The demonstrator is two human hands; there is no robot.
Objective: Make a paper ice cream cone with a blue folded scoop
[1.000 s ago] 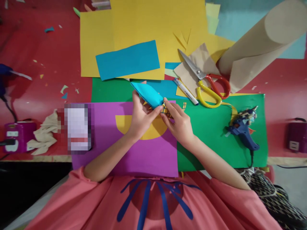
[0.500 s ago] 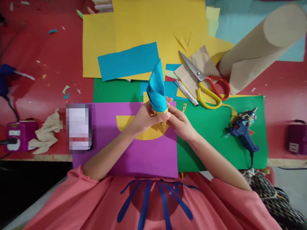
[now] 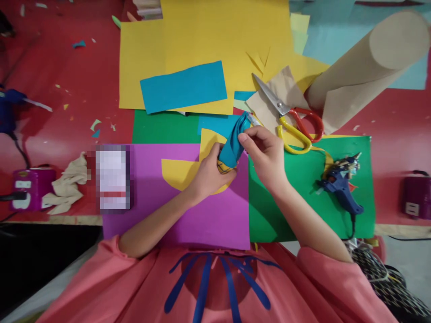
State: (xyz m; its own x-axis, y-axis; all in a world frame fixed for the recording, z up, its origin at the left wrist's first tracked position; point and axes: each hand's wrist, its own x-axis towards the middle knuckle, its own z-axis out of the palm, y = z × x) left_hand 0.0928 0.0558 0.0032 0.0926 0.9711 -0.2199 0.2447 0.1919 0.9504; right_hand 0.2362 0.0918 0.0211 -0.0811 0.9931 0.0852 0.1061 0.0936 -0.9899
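Note:
A paper ice cream cone (image 3: 233, 148), with a rolled blue top and a yellow base marked with dark grid lines, is tilted to the right between my hands. My left hand (image 3: 213, 170) is wrapped round its yellow lower part. With thumb and fingers my right hand (image 3: 266, 154) pinches the upper edge of the blue roll. Beneath them lie yellow cut-out pieces (image 3: 178, 172) with curved edges, on a purple sheet (image 3: 175, 215). Partly hidden behind my right hand is a white marker (image 3: 253, 119).
Scissors (image 3: 281, 107) with red and yellow handles lie beyond my right hand. A blue glue gun (image 3: 343, 188) rests on the green sheet (image 3: 303, 202). A large beige roll (image 3: 363, 67) stands far right. A blue strip (image 3: 183, 87) and a blurred phone-like object (image 3: 112, 179) lie left.
The cone has tipped over to the right and its blue top sits lower. My right hand has moved from the yellow base up to the blue edge, while my left hand keeps its hold.

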